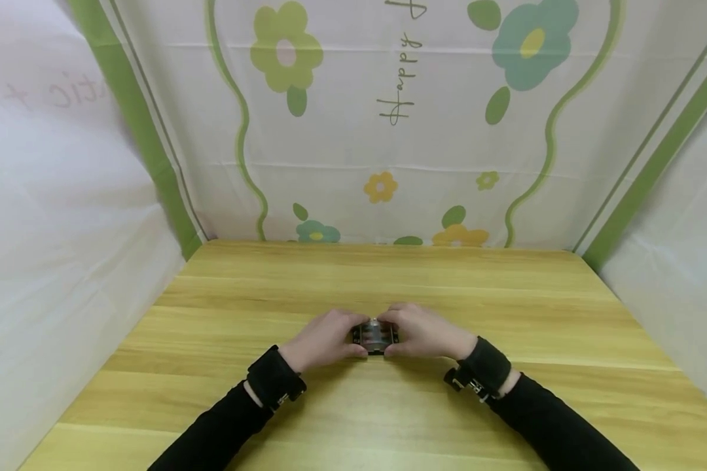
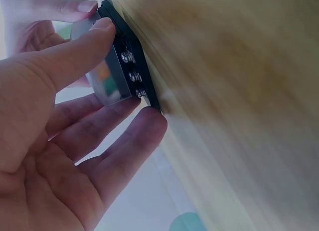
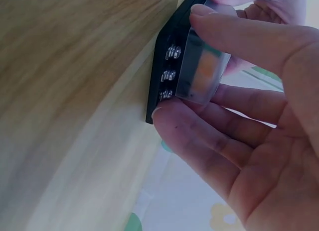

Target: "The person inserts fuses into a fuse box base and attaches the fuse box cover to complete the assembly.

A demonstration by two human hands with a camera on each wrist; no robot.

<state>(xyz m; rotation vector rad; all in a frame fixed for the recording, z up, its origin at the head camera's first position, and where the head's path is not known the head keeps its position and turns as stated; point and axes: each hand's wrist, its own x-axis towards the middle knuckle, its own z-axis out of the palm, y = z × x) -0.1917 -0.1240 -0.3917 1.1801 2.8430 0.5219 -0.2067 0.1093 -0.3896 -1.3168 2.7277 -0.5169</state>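
Note:
Near the middle of the table, both hands hold a small electrical device with a black base and a clear cover (image 1: pixel 376 337). My left hand (image 1: pixel 328 337) grips its left end, thumb on the near side and fingers on the far side. At the right end, my right hand (image 1: pixel 427 332) holds it the same way. Metal screw terminals (image 2: pixel 134 76) line one end in the left wrist view. More screw terminals (image 3: pixel 169 75) show along the other end in the right wrist view. The base (image 3: pixel 158 57) sits at the tabletop; whether it touches everywhere cannot be told.
The wooden table (image 1: pixel 377 275) carries the work. A white cloth with printed flowers (image 1: pixel 342 131) hangs behind its far edge. White cloth sides (image 1: pixel 65 196) rise at left and right. Black bands with small devices (image 1: pixel 275 378) circle both wrists.

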